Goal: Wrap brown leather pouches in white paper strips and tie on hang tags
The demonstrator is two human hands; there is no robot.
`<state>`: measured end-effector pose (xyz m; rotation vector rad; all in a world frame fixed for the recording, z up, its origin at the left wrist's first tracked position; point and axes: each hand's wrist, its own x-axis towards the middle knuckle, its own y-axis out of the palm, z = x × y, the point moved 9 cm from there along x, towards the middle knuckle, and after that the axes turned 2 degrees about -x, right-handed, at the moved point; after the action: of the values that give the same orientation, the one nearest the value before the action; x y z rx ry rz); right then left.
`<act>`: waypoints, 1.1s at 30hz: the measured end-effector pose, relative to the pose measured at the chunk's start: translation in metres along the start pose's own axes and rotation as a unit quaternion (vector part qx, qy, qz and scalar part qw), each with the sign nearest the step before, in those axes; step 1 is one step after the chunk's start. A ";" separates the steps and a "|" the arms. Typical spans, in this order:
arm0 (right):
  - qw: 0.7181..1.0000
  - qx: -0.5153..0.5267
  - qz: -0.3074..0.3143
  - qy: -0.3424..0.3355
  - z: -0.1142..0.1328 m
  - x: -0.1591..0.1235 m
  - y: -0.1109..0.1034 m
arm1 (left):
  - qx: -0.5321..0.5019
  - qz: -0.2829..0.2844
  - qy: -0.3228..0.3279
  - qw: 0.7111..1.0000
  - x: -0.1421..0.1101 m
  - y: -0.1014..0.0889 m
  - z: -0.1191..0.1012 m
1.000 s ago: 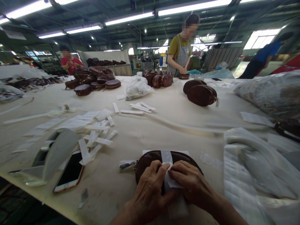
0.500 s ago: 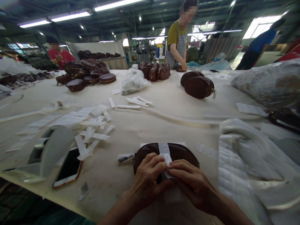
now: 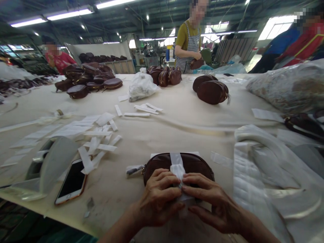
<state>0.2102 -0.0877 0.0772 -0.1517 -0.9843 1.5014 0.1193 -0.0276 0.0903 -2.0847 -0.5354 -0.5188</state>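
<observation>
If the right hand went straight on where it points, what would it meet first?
Most likely the white see-through strip across the dark brown, oval, leather-look bag: the fingertips of the right hand seem to touch the strip. Just beyond lie the fingers of the left hand, though depth is unclear.

Dim overall, glaring ceiling tubes [image 3: 71, 14], blown-out window [image 3: 278, 27]; stretched, soft outer edges

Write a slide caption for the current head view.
Left hand and right hand at a white strip across a brown pouch, a phone lying on the table at left.
</observation>
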 end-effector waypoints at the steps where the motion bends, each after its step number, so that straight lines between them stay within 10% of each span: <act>1: 1.000 -0.005 -0.006 -0.004 0.001 0.000 0.000 | -0.006 0.010 -0.003 1.000 0.000 0.001 0.000; 19: 0.995 -0.076 -0.056 0.032 -0.001 -0.012 0.003 | 0.114 0.035 0.055 0.991 -0.007 0.019 -0.016; 26: 0.983 -0.177 0.044 -0.028 0.004 -0.014 0.006 | 0.183 0.152 0.128 0.963 -0.017 0.027 -0.012; 33: 0.959 -0.271 -0.003 -0.080 -0.002 -0.019 0.019 | 0.234 0.124 0.182 0.947 -0.025 0.034 -0.017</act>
<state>0.2018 -0.1007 0.0549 -0.4233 -1.5124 1.2185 0.1148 -0.0632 0.0629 -1.5265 -0.1520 -0.5509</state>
